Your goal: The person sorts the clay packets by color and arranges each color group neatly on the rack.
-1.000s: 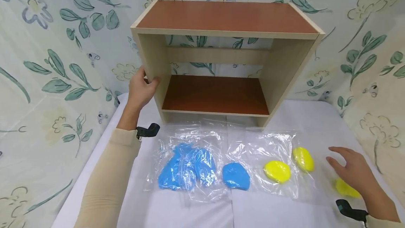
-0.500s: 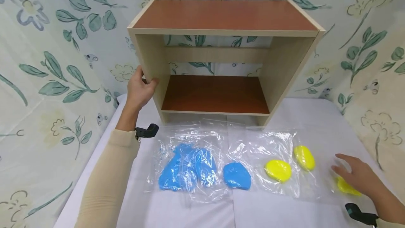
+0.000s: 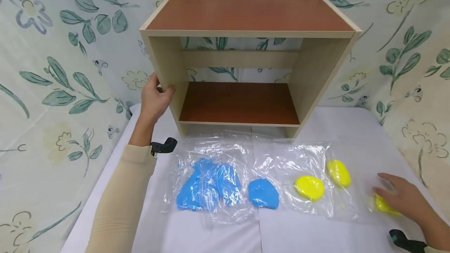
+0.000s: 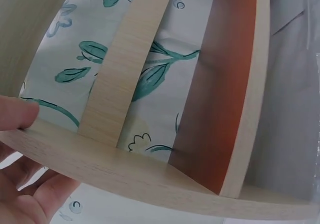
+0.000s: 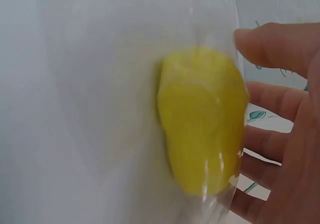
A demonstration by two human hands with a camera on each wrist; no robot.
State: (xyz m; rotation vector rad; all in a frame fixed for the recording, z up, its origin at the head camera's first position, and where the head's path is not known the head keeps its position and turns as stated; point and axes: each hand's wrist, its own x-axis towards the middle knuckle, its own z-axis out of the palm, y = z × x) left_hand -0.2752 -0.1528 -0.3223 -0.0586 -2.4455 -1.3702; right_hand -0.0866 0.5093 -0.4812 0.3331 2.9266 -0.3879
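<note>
My left hand [image 3: 154, 100] grips the left side panel of a small wooden shelf unit [image 3: 251, 15] with red-brown boards. In the left wrist view, the thumb [image 4: 17, 113] lies on the panel's inner side and the other fingers behind it. At the right, my right hand [image 3: 408, 198] is beside a yellow lump [image 3: 384, 205] in a clear plastic bag, partly hiding it. In the right wrist view, the loosely spread fingers [image 5: 272, 101] reach the bag's edge by the yellow lump [image 5: 202, 124], without closing round it.
Clear bags in front of the shelf hold blue lumps [image 3: 207, 186], another blue piece [image 3: 263, 193] and two yellow lumps, one nearer the middle [image 3: 309, 187] and one to its right [image 3: 338, 173]. A white cloth [image 3: 291, 233] covers the table. Flower-patterned fabric [image 3: 70, 128] hangs behind.
My right hand has moved right and slightly down, closer over the rightmost yellow lump. The left hand keeps its grip on the shelf unit, which has stayed in place.
</note>
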